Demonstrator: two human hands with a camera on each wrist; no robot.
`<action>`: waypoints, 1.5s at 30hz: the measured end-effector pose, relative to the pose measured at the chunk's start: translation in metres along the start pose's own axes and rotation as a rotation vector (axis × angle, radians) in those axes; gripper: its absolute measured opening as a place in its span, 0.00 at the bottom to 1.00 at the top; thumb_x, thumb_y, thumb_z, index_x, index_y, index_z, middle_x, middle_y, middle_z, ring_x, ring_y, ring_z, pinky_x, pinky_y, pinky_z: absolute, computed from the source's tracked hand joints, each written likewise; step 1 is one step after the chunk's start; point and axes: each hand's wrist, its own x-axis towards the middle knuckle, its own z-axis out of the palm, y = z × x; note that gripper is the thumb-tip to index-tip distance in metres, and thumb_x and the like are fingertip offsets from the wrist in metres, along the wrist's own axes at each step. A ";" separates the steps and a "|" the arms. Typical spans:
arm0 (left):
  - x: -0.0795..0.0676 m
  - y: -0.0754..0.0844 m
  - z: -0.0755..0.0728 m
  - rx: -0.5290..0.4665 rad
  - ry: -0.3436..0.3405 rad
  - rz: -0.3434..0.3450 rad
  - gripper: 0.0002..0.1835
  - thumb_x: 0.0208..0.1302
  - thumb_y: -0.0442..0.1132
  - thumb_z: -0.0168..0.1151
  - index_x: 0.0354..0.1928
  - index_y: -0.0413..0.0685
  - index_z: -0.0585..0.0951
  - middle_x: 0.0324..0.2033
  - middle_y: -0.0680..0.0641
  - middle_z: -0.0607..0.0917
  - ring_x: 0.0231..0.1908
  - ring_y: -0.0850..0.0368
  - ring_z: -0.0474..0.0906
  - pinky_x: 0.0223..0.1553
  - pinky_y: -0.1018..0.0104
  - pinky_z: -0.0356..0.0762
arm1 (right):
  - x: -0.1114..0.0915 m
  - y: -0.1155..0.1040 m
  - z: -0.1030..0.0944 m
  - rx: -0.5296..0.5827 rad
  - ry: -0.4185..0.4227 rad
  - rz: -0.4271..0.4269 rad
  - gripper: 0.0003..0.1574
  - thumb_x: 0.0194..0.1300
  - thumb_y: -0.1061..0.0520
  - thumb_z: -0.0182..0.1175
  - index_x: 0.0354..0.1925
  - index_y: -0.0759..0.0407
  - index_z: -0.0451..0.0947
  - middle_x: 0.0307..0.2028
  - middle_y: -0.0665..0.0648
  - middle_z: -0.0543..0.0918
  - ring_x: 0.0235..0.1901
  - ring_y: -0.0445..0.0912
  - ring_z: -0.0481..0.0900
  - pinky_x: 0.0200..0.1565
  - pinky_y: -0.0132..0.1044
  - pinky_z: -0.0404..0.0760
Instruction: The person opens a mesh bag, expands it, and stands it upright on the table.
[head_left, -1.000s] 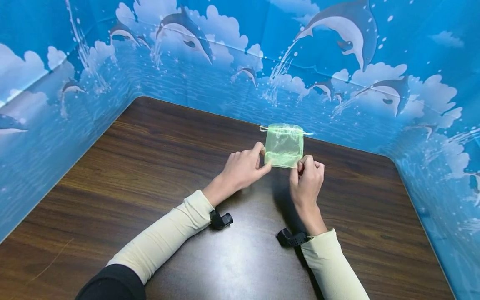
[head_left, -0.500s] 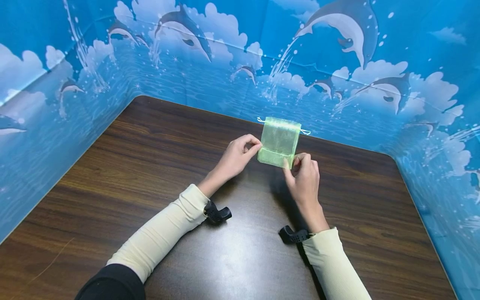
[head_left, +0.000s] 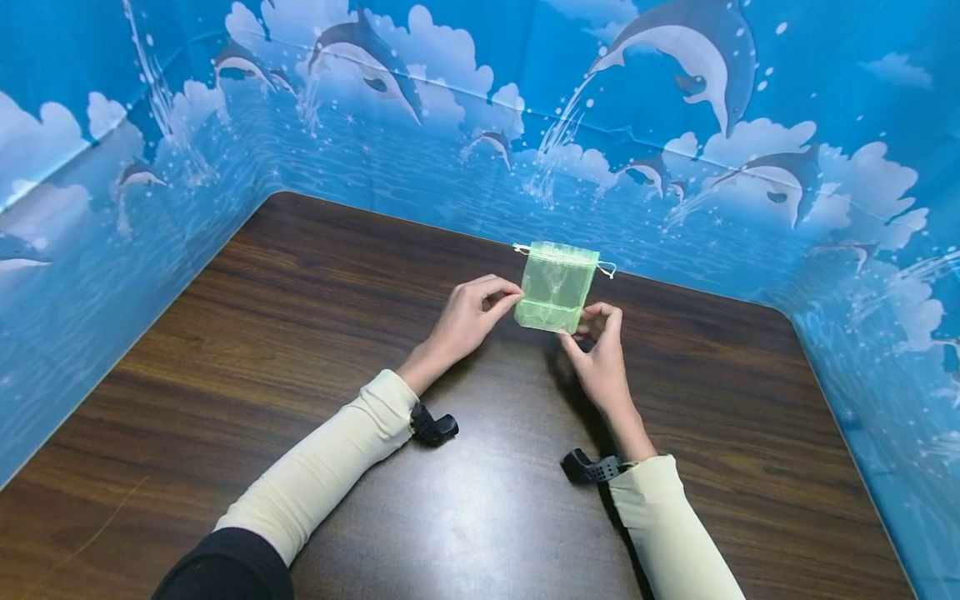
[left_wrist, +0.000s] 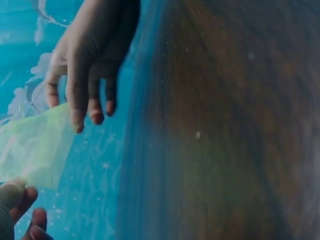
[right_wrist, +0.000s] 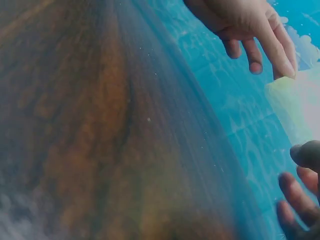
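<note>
A small sheer green drawstring pouch (head_left: 557, 287) is held upright above the dark wooden table (head_left: 300, 333), its gathered mouth and drawstrings at the top. My left hand (head_left: 514, 294) pinches the pouch's lower left edge between thumb and forefinger. My right hand (head_left: 587, 323) pinches its bottom right corner from below. In the left wrist view the left hand (left_wrist: 75, 117) has its fingertips on the pouch (left_wrist: 35, 150), with the right hand's fingers (left_wrist: 17, 205) below. The right wrist view shows the pouch (right_wrist: 300, 105) between the left hand (right_wrist: 280, 67) and the right hand's fingers (right_wrist: 305, 185).
A blue backdrop (head_left: 450, 125) printed with dolphins and clouds walls in the table on the left, back and right. Black wrist cameras (head_left: 433, 427) sit on both cream sleeves just above the tabletop.
The pouch has shifted a little to the left. My left hand moved from the bottom left corner up onto the left edge. My right hand turned and now pinches the corner from underneath.
</note>
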 end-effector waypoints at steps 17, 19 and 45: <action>-0.003 -0.005 -0.003 -0.150 -0.149 -0.101 0.08 0.77 0.38 0.61 0.49 0.45 0.86 0.44 0.44 0.89 0.28 0.49 0.87 0.24 0.65 0.76 | 0.007 0.008 -0.015 0.701 -0.297 0.345 0.30 0.86 0.39 0.35 0.69 0.54 0.66 0.50 0.49 0.88 0.48 0.43 0.88 0.56 0.36 0.83; -0.004 -0.005 -0.003 -0.184 -0.190 -0.118 0.09 0.77 0.39 0.60 0.50 0.46 0.86 0.44 0.43 0.88 0.27 0.46 0.87 0.20 0.65 0.74 | 0.007 0.009 -0.017 0.750 -0.298 0.400 0.25 0.86 0.42 0.39 0.67 0.53 0.68 0.47 0.48 0.89 0.46 0.42 0.88 0.55 0.36 0.83; -0.001 -0.006 0.010 -1.043 -0.384 -0.876 0.26 0.85 0.39 0.44 0.79 0.42 0.62 0.60 0.50 0.75 0.31 0.65 0.79 0.29 0.75 0.74 | 0.004 0.011 -0.018 1.015 -0.246 0.428 0.13 0.80 0.58 0.53 0.59 0.50 0.77 0.43 0.48 0.89 0.37 0.40 0.87 0.43 0.33 0.83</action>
